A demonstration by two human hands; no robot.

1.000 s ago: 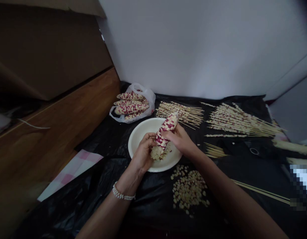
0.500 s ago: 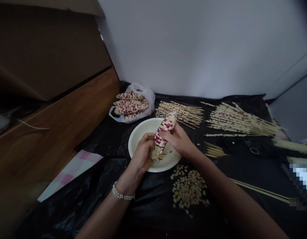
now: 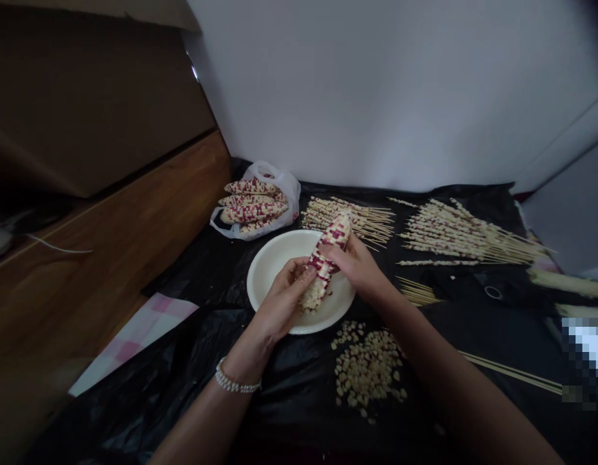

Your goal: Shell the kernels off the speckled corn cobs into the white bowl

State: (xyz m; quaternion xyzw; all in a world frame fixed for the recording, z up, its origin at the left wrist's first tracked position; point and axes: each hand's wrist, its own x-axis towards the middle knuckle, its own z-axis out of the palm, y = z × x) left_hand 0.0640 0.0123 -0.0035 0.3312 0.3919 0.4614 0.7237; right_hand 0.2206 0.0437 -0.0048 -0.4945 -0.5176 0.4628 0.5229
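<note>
A corn cob [image 3: 336, 234] with cream and dark red kernels is held tilted above a white bowl [image 3: 265, 258]. My left hand [image 3: 288, 294], a beaded bracelet on its wrist, grips the cob's lower part with the thumb on the kernels. My right hand [image 3: 354, 265] wraps round the cob higher up, its thumb lying across the front. The cob's bottom end is pale and looks stripped of kernels. Part of the bowl's inside is hidden by the hands and cob. Beside the bowl's near right edge lies a pile of loose kernels [image 3: 369, 374].
Several more cobs [image 3: 253, 212] lie in a white plastic bag [image 3: 292, 187] behind the bowl. Skewers threaded with kernels [image 3: 444, 232] lie at the back right, with bare sticks [image 3: 418, 292] nearer. Black plastic sheeting [image 3: 197, 349] covers the surface; a wooden panel [image 3: 173, 194] borders the left.
The cob has shifted slightly right. My left thumb now lies on the front of the kernels, and more of the cob's pale lower end shows.
</note>
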